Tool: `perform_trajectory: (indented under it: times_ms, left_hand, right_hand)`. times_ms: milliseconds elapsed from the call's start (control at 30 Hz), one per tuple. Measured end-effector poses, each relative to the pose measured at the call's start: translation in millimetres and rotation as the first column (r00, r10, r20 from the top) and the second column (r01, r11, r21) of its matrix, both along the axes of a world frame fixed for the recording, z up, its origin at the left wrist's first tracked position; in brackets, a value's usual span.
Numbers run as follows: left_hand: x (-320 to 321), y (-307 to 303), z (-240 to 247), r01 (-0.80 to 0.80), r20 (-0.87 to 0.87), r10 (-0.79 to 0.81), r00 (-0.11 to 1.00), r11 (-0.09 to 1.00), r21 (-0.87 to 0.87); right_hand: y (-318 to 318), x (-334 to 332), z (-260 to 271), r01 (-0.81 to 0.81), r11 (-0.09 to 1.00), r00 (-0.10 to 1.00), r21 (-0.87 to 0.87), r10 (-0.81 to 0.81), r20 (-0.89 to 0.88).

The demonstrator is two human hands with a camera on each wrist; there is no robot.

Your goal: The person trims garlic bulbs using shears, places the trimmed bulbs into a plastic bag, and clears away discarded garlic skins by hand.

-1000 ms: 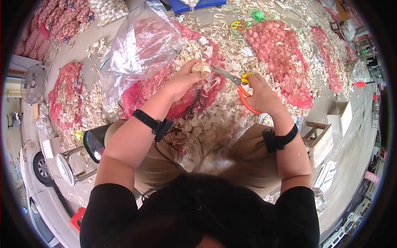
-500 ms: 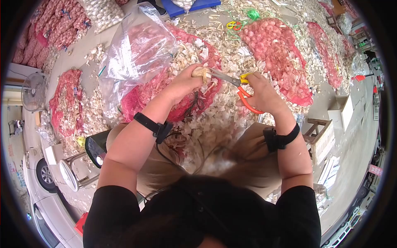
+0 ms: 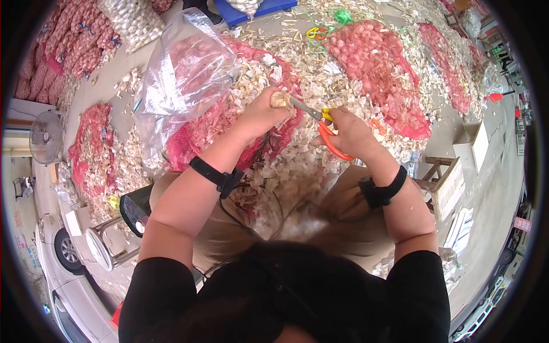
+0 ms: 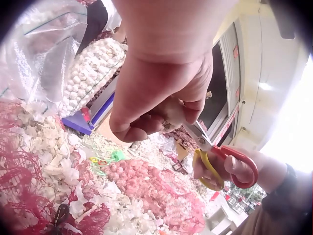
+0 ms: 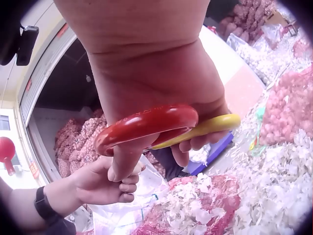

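Note:
My left hand [image 3: 262, 116] grips a garlic bulb [image 3: 279, 100] with dry, papery skin above the heap of peelings. In the left wrist view, the curled fingers hide most of that bulb. My right hand [image 3: 353, 136] holds a pair of scissors [image 3: 330, 143] with one orange-red handle and one yellow handle. Their steel blades [image 3: 306, 108] point left, the tips right at the bulb's side. The right wrist view shows the thumb through the red loop [image 5: 146, 128] and fingers around the yellow handle [image 5: 215, 125].
A red mesh sack [image 3: 186, 146] covered with peelings lies under the hands, a clear plastic bag [image 3: 180, 80] beside it. Another mesh sack of garlic [image 3: 366, 54] lies to the right. A second pair of scissors [image 3: 315, 33] lies beyond. A wooden stool [image 3: 446, 186] stands at right.
The right hand and scissors have shifted left, nearer the left hand, and the blades now reach closer to the garlic bulb. The left hand keeps its hold, and the head view has turned slightly.

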State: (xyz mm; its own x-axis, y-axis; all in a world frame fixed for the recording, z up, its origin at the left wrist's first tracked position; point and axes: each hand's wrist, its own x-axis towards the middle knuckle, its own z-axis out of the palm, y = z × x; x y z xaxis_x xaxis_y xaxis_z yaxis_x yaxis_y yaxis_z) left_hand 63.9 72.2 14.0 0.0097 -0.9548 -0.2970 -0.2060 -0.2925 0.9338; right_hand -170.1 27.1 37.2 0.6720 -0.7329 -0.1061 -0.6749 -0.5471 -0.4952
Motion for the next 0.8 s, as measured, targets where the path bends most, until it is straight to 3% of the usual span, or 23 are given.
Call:
perform_trajectory:
  times_ms: [100,200,267,300,367,400,467,533,567,600,633,667,800]
  left_hand:
    - [-8,-2,19,-0.018,0.041,0.019,0.999,1.0,-0.026]
    - [-9,-11,-4,0.01,0.022,-0.009,1.0,0.999,-0.048]
    - [-11,-13,-13,0.041,0.002,-0.041,0.999,0.997,-0.063]
    - [-13,-14,-13,0.065,-0.017,-0.067,0.998,0.995,-0.077]
    - [-14,-14,-14,0.099,-0.037,-0.102,0.994,0.991,-0.085]
    - [-15,-14,-11,0.13,-0.057,-0.136,0.989,0.987,-0.091]
    - [-18,-9,-4,0.16,-0.04,-0.164,0.986,0.983,-0.091]
    - [-25,-4,2,0.198,-0.027,-0.203,0.979,0.971,-0.132]
    - [-27,0,4,0.216,-0.035,-0.225,0.974,0.961,-0.173]
    - [-30,3,6,0.207,-0.075,-0.218,0.973,0.969,-0.136]
    - [-33,5,8,0.215,-0.12,-0.227,0.966,0.971,-0.104]
    - [-36,9,15,0.2,-0.177,-0.207,0.962,0.978,-0.055]
    - [-30,12,5,0.118,-0.177,-0.135,0.975,0.988,-0.104]
  right_hand:
    - [9,2,-5,0.041,0.999,0.999,0.033,-0.041,-0.025]
    - [12,-1,-9,0.048,0.998,0.997,0.033,-0.046,-0.06]
    - [11,-1,-13,0.137,0.939,0.99,0.316,-0.139,-0.016]
    - [10,0,-9,0.141,0.939,0.99,0.315,-0.143,-0.015]
    - [6,3,2,0.28,0.731,0.934,0.622,-0.356,-0.002]
    - [4,5,0,0.283,0.729,0.933,0.623,-0.361,-0.002]
    - [-1,8,-10,0.157,0.538,0.789,0.828,-0.573,0.222]
    - [-1,19,-8,0.067,0.517,0.733,0.853,-0.606,0.309]
    - [-3,22,1,0.024,0.546,0.773,0.837,-0.541,0.331]
    - [-2,28,-1,0.056,0.542,0.748,0.838,-0.579,0.324]
    - [-3,29,-1,-0.021,0.509,0.738,0.86,-0.573,0.357]
    - [-5,35,-20,-0.045,0.499,0.672,0.865,-0.626,0.396]
    - [-1,42,-22,-0.09,0.473,0.624,0.876,-0.659,0.42]
